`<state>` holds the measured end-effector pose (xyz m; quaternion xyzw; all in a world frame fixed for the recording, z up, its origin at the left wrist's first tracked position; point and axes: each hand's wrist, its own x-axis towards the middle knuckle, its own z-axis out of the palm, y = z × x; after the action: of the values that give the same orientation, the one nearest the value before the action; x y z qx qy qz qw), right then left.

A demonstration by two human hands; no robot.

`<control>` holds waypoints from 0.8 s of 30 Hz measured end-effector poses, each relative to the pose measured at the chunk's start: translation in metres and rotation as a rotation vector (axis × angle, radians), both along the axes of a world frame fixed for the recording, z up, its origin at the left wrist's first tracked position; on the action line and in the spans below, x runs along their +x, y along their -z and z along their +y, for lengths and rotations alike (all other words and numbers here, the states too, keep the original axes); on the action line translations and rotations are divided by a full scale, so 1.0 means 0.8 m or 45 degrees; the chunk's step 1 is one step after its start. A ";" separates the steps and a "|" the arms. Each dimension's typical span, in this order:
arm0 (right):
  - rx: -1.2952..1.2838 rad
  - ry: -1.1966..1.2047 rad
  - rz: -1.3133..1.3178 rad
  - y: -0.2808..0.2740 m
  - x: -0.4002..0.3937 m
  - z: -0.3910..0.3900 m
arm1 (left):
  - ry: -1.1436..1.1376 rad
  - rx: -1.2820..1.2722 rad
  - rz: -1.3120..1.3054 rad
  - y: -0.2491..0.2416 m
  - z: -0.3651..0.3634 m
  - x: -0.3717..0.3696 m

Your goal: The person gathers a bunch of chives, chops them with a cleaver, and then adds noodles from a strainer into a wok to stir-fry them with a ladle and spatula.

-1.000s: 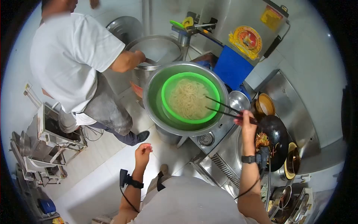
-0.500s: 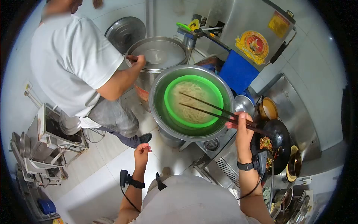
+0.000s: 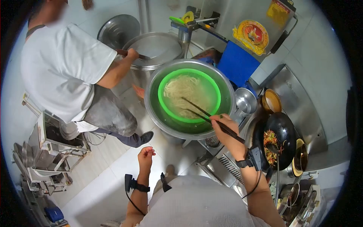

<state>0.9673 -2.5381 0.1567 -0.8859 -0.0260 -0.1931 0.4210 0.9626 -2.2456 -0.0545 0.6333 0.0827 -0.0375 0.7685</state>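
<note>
My right hand [image 3: 228,135] is closed around a pair of long dark chopsticks [image 3: 204,114], whose tips reach into pale noodles [image 3: 182,90]. These noodles lie in cloudy water inside a bright green plastic basket [image 3: 162,101]. The basket sits within a large metal basin [image 3: 149,109] of water. Low in front of my body, well apart from the basin, my left hand [image 3: 146,158] has its fingers curled together with nothing visible in them.
At left, a co-worker [image 3: 70,72] holds a brown-handled tool over a tall steel pot [image 3: 159,49]. A black wok [image 3: 284,132] with shredded food and a ladle stands at right. Nearby are a metal bowl [image 3: 245,101], a blue panel [image 3: 236,64] and a metal rack [image 3: 62,140].
My right hand has moved left and down, bringing the chopsticks closer to the basket's lower part. The noodles have spread leftward. The co-worker's tool now shows more over the pot.
</note>
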 end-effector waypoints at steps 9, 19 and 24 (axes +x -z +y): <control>-0.301 0.013 -0.245 -0.028 -0.029 -0.044 | 0.038 -0.035 -0.025 -0.008 -0.029 0.007; 0.883 0.519 0.005 0.052 -0.025 -0.090 | 0.078 0.015 -0.054 -0.009 -0.031 0.004; 1.083 0.458 -0.016 0.046 -0.023 -0.060 | 0.137 0.160 0.224 -0.037 -0.029 -0.001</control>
<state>0.9489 -2.5862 0.1199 -0.6238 0.2072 -0.2620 0.7066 0.9614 -2.2689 -0.0251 0.6781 0.1179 -0.1289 0.7139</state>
